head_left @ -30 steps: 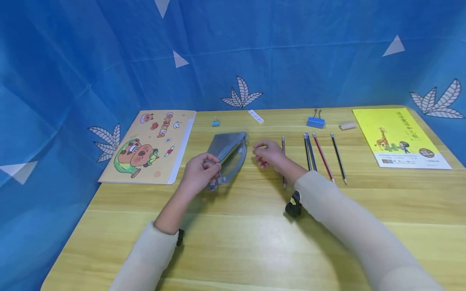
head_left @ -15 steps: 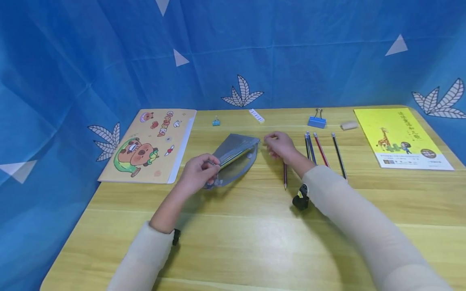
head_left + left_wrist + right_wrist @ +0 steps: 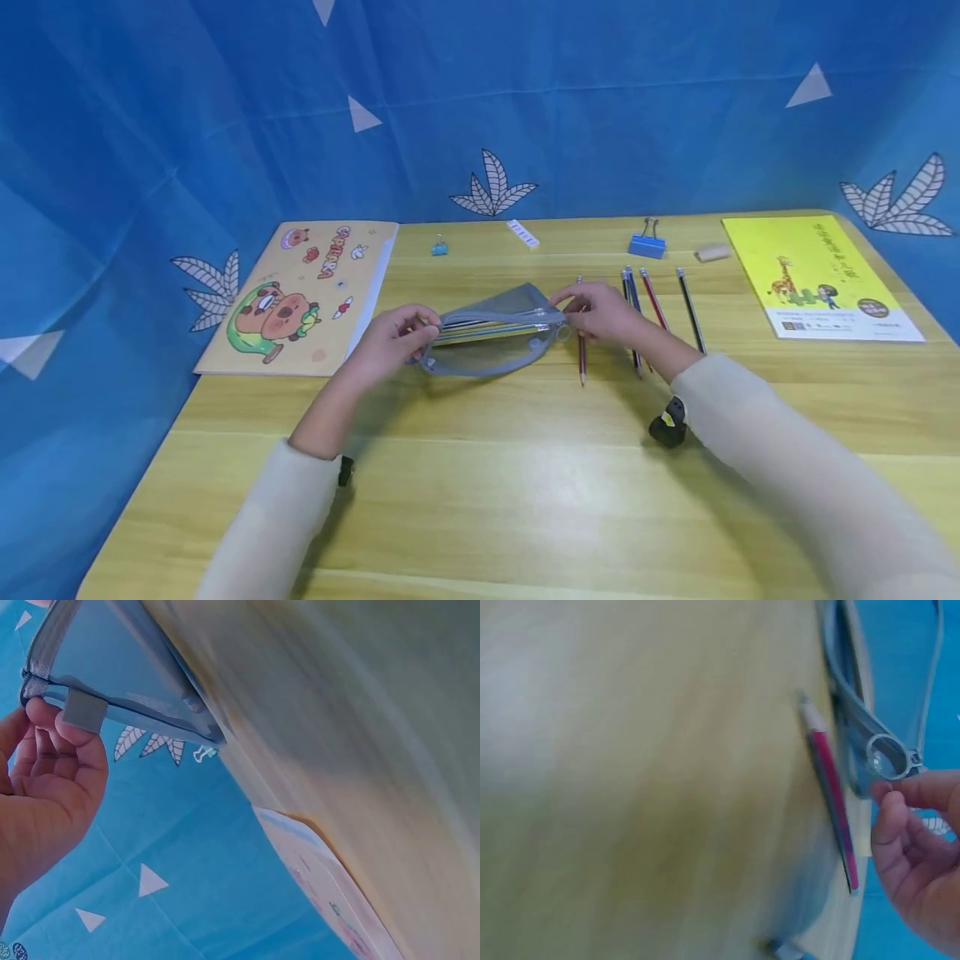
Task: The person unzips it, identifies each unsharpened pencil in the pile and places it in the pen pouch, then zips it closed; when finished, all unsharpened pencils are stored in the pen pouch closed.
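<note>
A grey see-through zip pouch [image 3: 491, 360] is held up over the table, its mouth gaping and yellow, white and dark strips showing inside. My left hand [image 3: 390, 343] pinches its left end; the left wrist view shows thumb and fingertips at the corner, beside a small grey tab [image 3: 85, 711]. At the other end, my right hand [image 3: 606, 313] pinches the corner by a clear ring [image 3: 889, 756]. A dark red pencil [image 3: 582, 362] lies partly hidden under the right hand. Several more pencils, among them a red one [image 3: 654, 298] and a dark one [image 3: 692, 312], lie just right.
Left of the pouch lies a capybara-printed folder [image 3: 300, 300]. Along the back are a small teal binder clip [image 3: 439, 247], a white eraser-like block [image 3: 523, 233], a larger blue binder clip [image 3: 647, 245] and a tan cylinder [image 3: 712, 252]. A yellow book [image 3: 821, 279] is at the right.
My right hand reaches the pouch's right end and now pinches it, after moving rightward. The pouch has swung from slanting away to lying crosswise, stretched between both hands, its mouth facing me.
</note>
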`<action>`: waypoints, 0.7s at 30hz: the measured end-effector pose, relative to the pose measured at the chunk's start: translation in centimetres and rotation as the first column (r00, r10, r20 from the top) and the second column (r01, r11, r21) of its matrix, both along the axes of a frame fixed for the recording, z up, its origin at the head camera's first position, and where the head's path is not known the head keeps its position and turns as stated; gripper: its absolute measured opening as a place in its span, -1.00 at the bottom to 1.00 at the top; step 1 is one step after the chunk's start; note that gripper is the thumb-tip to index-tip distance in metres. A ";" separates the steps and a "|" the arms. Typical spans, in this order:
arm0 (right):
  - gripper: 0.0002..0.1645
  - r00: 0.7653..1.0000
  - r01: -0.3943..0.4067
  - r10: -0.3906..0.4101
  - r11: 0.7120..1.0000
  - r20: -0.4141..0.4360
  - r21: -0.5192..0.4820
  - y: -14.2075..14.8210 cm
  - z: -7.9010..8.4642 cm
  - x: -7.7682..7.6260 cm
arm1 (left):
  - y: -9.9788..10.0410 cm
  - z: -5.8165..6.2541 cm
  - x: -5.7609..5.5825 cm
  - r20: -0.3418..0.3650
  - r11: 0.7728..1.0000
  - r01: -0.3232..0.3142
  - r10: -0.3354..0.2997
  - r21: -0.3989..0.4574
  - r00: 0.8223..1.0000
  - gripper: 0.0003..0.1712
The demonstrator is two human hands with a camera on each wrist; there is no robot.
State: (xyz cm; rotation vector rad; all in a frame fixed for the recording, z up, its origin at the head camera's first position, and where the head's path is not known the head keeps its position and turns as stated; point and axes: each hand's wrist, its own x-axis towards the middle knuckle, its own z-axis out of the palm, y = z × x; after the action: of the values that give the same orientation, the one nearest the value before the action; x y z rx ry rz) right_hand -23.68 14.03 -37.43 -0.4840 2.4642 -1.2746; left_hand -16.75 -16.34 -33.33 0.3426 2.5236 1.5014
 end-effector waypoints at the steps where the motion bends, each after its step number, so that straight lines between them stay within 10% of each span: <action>1: -0.65 0.999 -0.022 0.024 0.999 -0.042 0.028 0.0 -0.1 0.2 | -0.2 -0.2 -0.3 0.000 1.000 0.000 0.000 -0.004 1.000 -0.79; 8: -0.68 0.949 -0.044 0.071 0.994 -0.307 0.096 -0.1 -0.6 1.3 | -1.1 -0.7 -1.7 0.027 0.999 -0.016 0.015 0.038 1.000 -0.78; 15: -0.73 0.909 -0.009 0.050 0.995 -0.414 0.100 -0.3 -0.6 2.0 | -1.0 -0.8 -2.1 -0.112 0.980 -0.101 0.082 -0.169 0.990 -0.84; 18: -0.72 0.901 -0.004 0.043 0.996 -0.433 0.091 -0.4 -0.6 2.4 | -0.3 -0.4 -1.7 -0.223 0.948 -0.160 0.099 -0.274 0.970 -0.82; 21: -0.71 0.889 -0.001 0.033 0.997 -0.456 0.071 -0.6 -0.5 2.7 | 1.1 0.1 -1.1 -0.412 0.894 -0.220 0.044 -0.391 0.910 -0.77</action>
State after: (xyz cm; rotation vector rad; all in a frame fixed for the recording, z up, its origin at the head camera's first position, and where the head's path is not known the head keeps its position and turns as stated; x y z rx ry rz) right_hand -20.94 13.48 -37.97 -0.8735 2.8643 -1.1658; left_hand -17.83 -15.25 -33.19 0.4404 3.1629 0.9285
